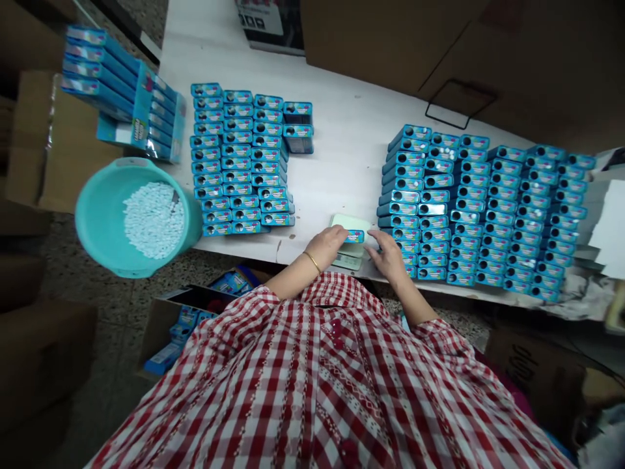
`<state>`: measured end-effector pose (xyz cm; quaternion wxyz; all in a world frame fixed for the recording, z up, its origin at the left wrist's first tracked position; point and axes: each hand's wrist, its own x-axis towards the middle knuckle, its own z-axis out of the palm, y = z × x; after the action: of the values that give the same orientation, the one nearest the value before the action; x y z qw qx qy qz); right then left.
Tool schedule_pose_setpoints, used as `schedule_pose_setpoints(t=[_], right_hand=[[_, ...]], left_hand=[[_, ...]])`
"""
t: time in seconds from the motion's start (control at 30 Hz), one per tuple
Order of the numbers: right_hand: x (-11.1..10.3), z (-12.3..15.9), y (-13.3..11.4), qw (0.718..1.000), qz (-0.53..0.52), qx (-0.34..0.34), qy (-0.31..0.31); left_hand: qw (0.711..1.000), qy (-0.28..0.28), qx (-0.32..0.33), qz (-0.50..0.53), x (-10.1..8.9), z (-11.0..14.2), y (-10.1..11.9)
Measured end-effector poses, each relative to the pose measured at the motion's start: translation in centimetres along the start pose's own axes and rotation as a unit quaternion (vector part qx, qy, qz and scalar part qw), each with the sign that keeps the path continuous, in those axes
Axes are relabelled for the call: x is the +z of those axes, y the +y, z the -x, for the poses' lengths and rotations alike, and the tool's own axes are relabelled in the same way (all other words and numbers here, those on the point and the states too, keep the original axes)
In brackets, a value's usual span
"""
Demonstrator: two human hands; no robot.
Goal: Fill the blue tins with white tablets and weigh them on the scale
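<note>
My left hand (328, 246), with a gold bangle at its wrist, has its fingers closed on the left end of a small flat blue box (355, 236). That box is over the pale platform of a small weighing scale (347, 262), which sits at the table's front edge. On the other side, my right hand (387, 253) is open, thumb and forefinger apart, just right of the box. Rows of similar blue boxes (424, 221) stand right beside my right hand. Whether the held box rests on the platform is hard to tell.
More blue boxes (237, 163) stand in columns on the white table (336, 130). At left, a turquoise bucket (97, 218) holds many small white pieces, near a display carton (141, 111) of blue packs. Large cardboard (371, 45) borders the back. An open carton (151, 326) lies below.
</note>
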<state>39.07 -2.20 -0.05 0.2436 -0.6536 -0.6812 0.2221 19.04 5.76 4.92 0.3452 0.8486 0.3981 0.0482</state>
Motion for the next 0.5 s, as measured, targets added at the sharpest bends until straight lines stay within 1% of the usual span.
schedule_pose_setpoints(t=[0.07,0.13,0.17,0.23,0.27,0.3,0.37,0.4,0.43,0.47,0.5], right_hand=[[-0.1,0.4,0.1,1.000,-0.005,0.002,0.008],[-0.2,0.7,0.3,1.000,-0.009,0.004,0.016],[-0.2,0.8,0.3,1.000,-0.011,0.005,0.019],[-0.2,1.0,0.5,1.000,-0.015,0.008,0.022],[-0.3,1.1,0.6,1.000,-0.017,0.010,0.022],[-0.3,1.2,0.6,1.000,-0.019,0.013,0.020],[-0.4,1.3,0.6,0.999,-0.023,0.019,0.018],[-0.5,1.3,0.5,0.999,-0.024,0.022,0.019],[-0.5,1.2,0.3,0.999,-0.024,0.025,0.023],[-0.6,1.0,0.1,0.999,-0.021,0.025,0.029],[-0.7,0.8,-0.3,0.999,-0.013,0.022,0.036]], left_hand=[[0.999,-0.031,0.004,-0.044,0.1,-0.3,0.4],[0.999,-0.038,-0.011,-0.028,0.2,-0.5,0.7],[0.999,-0.033,-0.025,0.005,0.2,-0.5,0.8],[0.991,-0.004,-0.067,0.115,0.3,-0.6,0.8],[0.978,0.018,-0.092,0.186,0.3,-0.7,0.7],[0.957,0.041,-0.118,0.262,0.3,-0.7,0.6],[0.897,0.081,-0.165,0.402,0.0,-0.7,0.3],[0.868,0.096,-0.183,0.452,-0.2,-0.6,0.2],[0.846,0.109,-0.196,0.485,-0.6,-0.4,-0.1],[0.833,0.124,-0.205,0.498,-1.1,-0.2,-0.4],[0.832,0.144,-0.210,0.493,-1.7,0.2,-0.8]])
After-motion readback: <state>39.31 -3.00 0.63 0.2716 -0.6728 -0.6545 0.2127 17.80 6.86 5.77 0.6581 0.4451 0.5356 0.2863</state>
